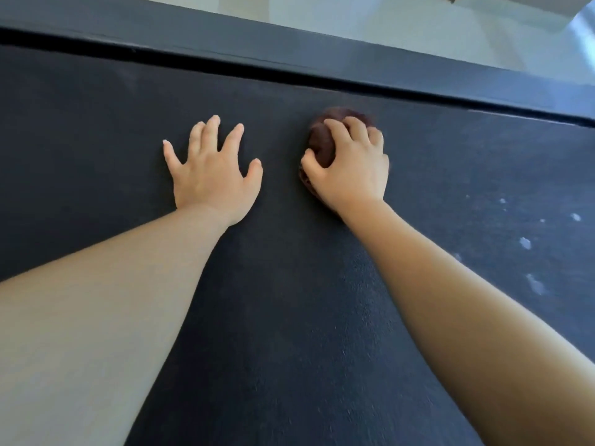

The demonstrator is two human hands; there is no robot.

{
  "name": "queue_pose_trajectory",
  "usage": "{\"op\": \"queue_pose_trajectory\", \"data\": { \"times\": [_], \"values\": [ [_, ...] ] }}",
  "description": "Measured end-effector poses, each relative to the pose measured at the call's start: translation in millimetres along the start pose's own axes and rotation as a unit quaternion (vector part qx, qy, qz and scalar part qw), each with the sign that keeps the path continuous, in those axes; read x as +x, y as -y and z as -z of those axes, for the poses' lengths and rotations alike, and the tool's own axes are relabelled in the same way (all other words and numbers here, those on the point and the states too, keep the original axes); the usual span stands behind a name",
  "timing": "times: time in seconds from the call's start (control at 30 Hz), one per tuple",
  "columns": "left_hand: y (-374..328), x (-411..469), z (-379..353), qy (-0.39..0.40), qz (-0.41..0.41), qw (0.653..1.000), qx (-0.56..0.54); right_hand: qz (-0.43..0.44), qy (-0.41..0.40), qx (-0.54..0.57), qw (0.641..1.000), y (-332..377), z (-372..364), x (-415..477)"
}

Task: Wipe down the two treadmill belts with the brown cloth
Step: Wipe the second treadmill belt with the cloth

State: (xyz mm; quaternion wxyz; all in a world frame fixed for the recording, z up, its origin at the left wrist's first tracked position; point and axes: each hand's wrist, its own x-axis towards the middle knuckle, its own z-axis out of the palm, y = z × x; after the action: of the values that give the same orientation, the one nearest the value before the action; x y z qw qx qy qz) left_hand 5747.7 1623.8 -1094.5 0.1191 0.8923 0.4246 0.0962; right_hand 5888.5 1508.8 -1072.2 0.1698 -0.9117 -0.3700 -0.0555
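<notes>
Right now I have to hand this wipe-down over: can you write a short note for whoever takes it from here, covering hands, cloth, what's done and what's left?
Left hand: flat on the treadmill belt, fingers spread, holding nothing.
Right hand: grips the bunched brown cloth, which is down on the belt close to the far side rail.
Done: the belt around both hands shows no specks; how much has been wiped cannot be told.
Left: white specks lie on the belt to the right of the right arm, so wipe there. Only one belt is in view; check the second.
</notes>
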Motion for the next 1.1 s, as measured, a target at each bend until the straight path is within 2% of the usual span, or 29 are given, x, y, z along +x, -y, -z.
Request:
{"op": "queue_pose_trajectory", "data": {
  "times": [0.1,0.17,0.37,0.47,0.73,0.97,1.1],
  "values": [
    [-3.3,-2.7,-0.5,0.007,-0.004,1.000,0.008,0.008,-0.025,-0.014,1.000,-7.0,12.3,-62.7],
    [-3.1,-2.2,-2.4,0.012,-0.014,0.999,0.027,0.014,-0.046,-0.019,0.999,-12.8,12.4,-74.7],
    [-45.5,-12.2,-8.6,0.041,-0.012,0.999,0.031,0.018,-0.032,-0.005,0.999,-36.9,2.6,-3.2],
    [-76.0,-34.1,-24.1,0.020,-0.027,0.998,0.053,0.025,-0.020,-0.004,0.999,-54.8,-2.1,34.8],
    [-76.2,-31.5,-24.0,0.002,-0.005,0.999,0.042,0.099,0.020,0.012,0.995,-68.2,-4.9,90.0],
    [-79.7,-40.0,-15.6,0.015,-0.014,0.998,0.053,0.158,0.030,0.024,0.987,-89.6,18.6,3.8],
    [-63.5,-92.3,-4.4,0.027,-0.035,0.999,0.014,0.200,0.009,0.042,0.979,-102.5,36.1,-71.9]
  ]
}}
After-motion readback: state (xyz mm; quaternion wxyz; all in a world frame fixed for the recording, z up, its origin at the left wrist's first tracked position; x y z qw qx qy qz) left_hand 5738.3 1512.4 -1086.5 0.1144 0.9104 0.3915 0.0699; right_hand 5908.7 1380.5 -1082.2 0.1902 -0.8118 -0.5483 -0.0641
